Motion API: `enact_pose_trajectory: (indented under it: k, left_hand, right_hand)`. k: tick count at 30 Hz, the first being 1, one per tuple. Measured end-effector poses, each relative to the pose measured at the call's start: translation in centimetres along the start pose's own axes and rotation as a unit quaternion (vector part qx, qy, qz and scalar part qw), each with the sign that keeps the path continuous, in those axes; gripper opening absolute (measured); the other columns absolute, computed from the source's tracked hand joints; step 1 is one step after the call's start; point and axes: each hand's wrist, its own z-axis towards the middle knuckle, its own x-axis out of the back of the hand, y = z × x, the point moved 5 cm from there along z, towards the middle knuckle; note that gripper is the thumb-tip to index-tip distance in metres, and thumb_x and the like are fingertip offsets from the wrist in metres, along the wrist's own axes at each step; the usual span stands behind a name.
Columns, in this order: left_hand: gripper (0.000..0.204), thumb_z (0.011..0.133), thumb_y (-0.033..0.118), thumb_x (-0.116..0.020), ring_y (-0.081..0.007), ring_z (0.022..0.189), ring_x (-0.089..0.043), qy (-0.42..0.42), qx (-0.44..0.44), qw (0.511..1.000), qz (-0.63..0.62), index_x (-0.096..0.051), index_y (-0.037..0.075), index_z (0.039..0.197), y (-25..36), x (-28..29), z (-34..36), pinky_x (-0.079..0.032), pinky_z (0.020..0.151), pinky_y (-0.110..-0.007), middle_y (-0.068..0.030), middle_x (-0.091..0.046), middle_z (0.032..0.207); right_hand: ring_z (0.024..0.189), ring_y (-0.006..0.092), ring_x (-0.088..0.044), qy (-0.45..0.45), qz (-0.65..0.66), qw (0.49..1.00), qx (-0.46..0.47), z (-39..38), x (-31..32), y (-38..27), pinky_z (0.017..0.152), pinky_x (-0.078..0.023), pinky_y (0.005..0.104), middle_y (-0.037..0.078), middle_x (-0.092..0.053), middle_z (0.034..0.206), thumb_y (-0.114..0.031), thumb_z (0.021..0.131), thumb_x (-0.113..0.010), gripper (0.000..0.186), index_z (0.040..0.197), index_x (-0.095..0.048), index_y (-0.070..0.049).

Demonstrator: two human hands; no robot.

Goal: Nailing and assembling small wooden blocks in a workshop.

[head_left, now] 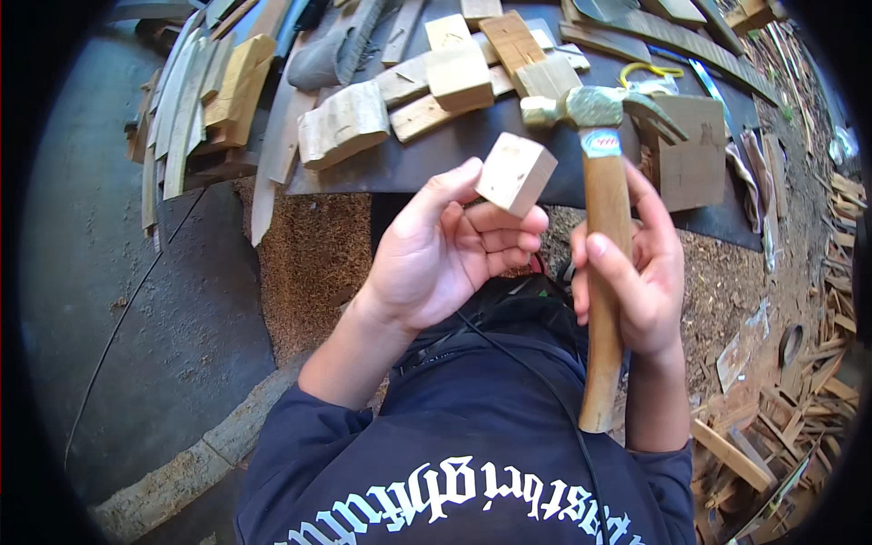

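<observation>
Left hand: palm up, fingers partly curled, small pale wooden block held between thumb and fingertips, just short of the surface edge in view. Right hand: fingers curled round the handle of a hammer, thumb along its front. Hammer head up (claw to the right), near the block, apart from it. Beyond, rough wood pieces lie on the surface.
</observation>
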Motion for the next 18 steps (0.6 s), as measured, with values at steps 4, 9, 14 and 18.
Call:
enact_pose_trajectory:
  k: [4,9,14,18]
  left_hand:
    - [0.051,0.111,0.040,-0.043,-0.0263,0.098,-0.075,0.018,-0.022,0.994,0.104,-0.061,-0.002,0.134,0.3,0.8,-0.6,-0.060,0.091,-0.040,-0.0192,-0.076,0.109]
    - [0.044,0.110,0.025,-0.054,-0.0251,0.112,-0.072,0.007,-0.050,0.978,0.201,-0.054,-0.002,0.144,0.1,1.4,-1.0,-0.058,0.098,-0.040,-0.0189,-0.071,0.124]
    - [0.040,0.109,0.019,-0.059,-0.0220,0.114,-0.070,0.018,-0.093,0.959,0.268,-0.056,-0.002,0.143,0.6,2.7,-2.0,-0.060,0.098,-0.040,-0.0162,-0.071,0.123]
    - [0.039,0.109,0.020,-0.060,-0.0212,0.114,-0.071,0.035,-0.096,0.953,0.284,-0.058,-0.001,0.141,1.2,3.5,-2.5,-0.060,0.098,-0.040,-0.0155,-0.072,0.123]
  right_hand:
    - [0.058,0.0121,-0.063,0.001,-0.056,0.997,0.043,3.8,-1.2,-1.4,0.053,-0.051,0.0245,0.008,-0.065,0.087,-0.010,0.101,-0.065,0.070,0.160,-0.028,0.002]
    - [0.060,0.0129,-0.063,0.011,-0.170,0.982,0.085,7.8,-2.1,-2.4,0.054,-0.051,0.0255,0.008,-0.065,0.088,-0.004,0.096,-0.065,0.070,0.158,-0.033,0.001]
    - [0.055,0.0146,-0.063,-0.012,-0.221,0.974,0.046,11.9,-3.1,-3.8,0.047,-0.052,0.0296,0.008,-0.066,0.082,-0.010,0.092,-0.071,0.070,0.156,-0.043,-0.003]
    - [0.056,0.0158,-0.065,-0.022,-0.258,0.965,0.042,13.5,-3.8,-5.1,0.046,-0.053,0.0304,0.008,-0.066,0.081,-0.012,0.090,-0.072,0.069,0.155,-0.047,-0.003]
